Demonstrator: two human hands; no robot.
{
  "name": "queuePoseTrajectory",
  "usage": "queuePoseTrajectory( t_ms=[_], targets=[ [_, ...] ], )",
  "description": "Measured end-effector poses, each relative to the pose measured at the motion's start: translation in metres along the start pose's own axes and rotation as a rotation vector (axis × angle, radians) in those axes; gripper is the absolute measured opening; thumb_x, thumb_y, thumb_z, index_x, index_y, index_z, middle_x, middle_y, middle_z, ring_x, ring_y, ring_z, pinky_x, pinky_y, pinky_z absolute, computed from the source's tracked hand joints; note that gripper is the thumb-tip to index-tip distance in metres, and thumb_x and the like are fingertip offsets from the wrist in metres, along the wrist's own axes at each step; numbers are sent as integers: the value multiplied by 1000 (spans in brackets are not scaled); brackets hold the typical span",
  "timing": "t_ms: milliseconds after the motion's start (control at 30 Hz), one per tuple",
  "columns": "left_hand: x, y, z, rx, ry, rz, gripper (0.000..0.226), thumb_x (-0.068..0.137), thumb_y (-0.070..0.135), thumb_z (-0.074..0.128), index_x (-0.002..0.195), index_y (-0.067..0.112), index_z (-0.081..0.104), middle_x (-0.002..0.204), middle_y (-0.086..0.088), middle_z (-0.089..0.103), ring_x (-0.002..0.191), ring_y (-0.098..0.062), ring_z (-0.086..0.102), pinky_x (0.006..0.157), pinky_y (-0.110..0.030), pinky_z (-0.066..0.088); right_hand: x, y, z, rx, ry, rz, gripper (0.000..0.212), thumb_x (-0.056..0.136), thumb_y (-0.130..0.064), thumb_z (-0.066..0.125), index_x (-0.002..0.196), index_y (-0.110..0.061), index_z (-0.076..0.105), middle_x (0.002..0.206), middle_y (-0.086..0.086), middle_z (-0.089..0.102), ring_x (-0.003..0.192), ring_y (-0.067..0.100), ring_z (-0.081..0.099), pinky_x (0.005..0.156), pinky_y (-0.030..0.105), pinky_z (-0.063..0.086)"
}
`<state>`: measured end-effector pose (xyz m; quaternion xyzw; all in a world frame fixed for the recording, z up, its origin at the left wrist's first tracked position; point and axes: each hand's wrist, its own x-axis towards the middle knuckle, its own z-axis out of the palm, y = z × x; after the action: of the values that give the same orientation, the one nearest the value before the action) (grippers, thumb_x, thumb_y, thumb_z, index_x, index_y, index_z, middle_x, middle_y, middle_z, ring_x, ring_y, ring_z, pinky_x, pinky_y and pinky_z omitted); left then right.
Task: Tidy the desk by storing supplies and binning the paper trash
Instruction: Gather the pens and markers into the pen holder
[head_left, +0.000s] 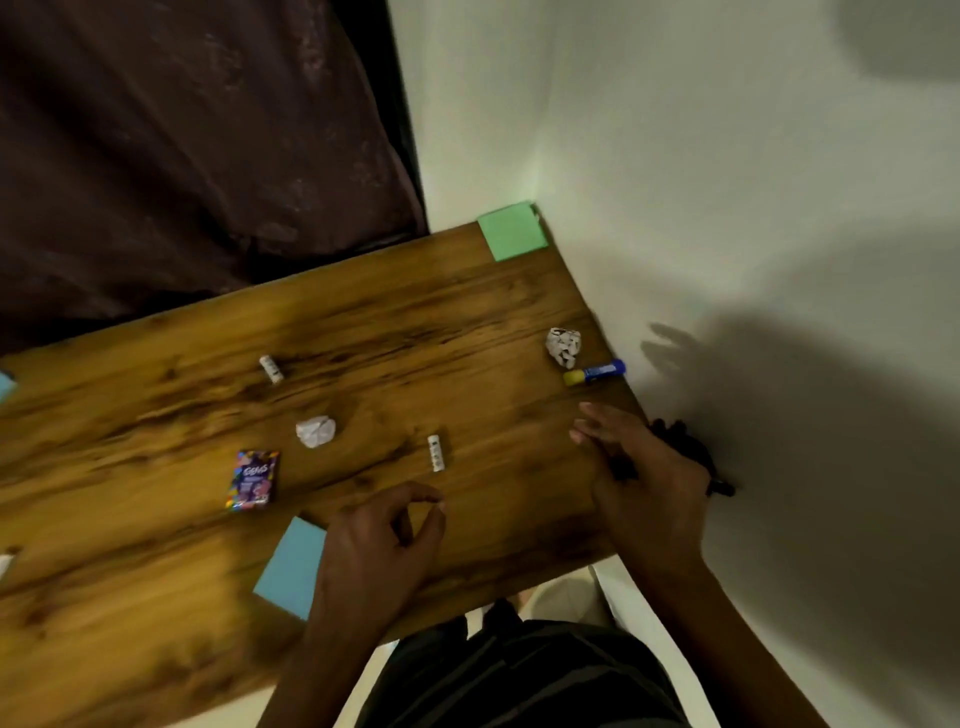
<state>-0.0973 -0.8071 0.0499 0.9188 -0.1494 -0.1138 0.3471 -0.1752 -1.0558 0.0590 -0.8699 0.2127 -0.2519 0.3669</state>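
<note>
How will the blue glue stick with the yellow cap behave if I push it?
The glue stick lies on its side and looks round, so it may roll. It sits at the desk edge, so it could fall off. It looks rigid.

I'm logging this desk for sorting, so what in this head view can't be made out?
- Dark object under the right hand: mostly covered by the hand, identity unclear.
- Blue pad: one corner hidden by the left hand.
- Blue item and white item: cut off by the left frame edge.
- Small white tubes: print too blurred to read.
</note>
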Motion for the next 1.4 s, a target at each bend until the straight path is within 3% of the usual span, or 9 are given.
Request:
queuePoseTrajectory(
  t_ms=[167,367,500,633,833,967,1067,1267,1400],
  targets=[
    [-28,-17,-8,-16,92,-185,7,85,30,79,86,36,75,55,0,52,53,-18,57,49,-18,38,6,-19,20,18,-187,-11,43,79,-37,85,118,-26,72,88,-15,72,81,-2,67,81,15,51],
    [-75,-27,-23,-93,219,-415,12,77,47,67,81,38,74,43,2,37,41,-12,41,45,-20,26,11,-25,48,-48,-425,-163,14,93,-32,71,106,-27,74,93,-6,74,81,7,69,76,37,60],
    [-101,-32,-35,-169,286,-520,6,83,34,72,80,31,76,44,3,52,44,-10,52,46,-19,32,10,-36,62,-50,-652,-170,13,75,-30,85,85,-28,77,102,-12,76,94,-3,67,88,33,59],
    [-115,-42,-41,-250,363,-579,21,79,48,62,82,33,76,63,5,69,59,-12,63,54,-34,47,6,-47,71,-53,-694,-160,41,66,-67,71,60,-27,66,89,-19,71,85,-8,64,75,22,53],
    [-116,-56,-45,-330,318,-601,43,75,61,56,79,25,78,70,4,72,67,-11,65,61,-43,50,-5,-54,71,-105,-817,-348,24,98,-39,57,113,-30,73,129,-15,62,107,-1,61,90,30,56],
    [-107,-61,-50,-392,288,-571,32,77,53,62,81,25,78,85,14,75,85,15,63,64,-41,57,-29,-57,61,-169,-823,-316,67,94,-23,67,150,-46,39,162,-14,31,132,10,47,105,30,49],
    [-116,-72,-58,-429,297,-514,33,77,56,64,83,26,77,81,12,75,80,16,65,64,-46,61,-58,-61,52,-97,-748,-198,68,87,-21,77,143,-45,48,149,-12,48,118,6,59,106,35,51],
    [-170,-109,-89,-412,395,-502,42,72,64,60,79,25,74,73,0,72,73,-11,67,69,-42,54,-127,-92,44,224,-710,100,89,65,-29,94,142,-38,52,117,-18,70,84,3,73,67,23,61],
    [-218,-152,-115,-385,426,-576,45,75,72,57,80,30,73,60,-8,62,56,-14,57,61,-39,46,-171,-115,61,141,-780,9,84,72,-22,90,145,-38,50,89,-12,76,82,5,74,82,39,62]
  ],
)
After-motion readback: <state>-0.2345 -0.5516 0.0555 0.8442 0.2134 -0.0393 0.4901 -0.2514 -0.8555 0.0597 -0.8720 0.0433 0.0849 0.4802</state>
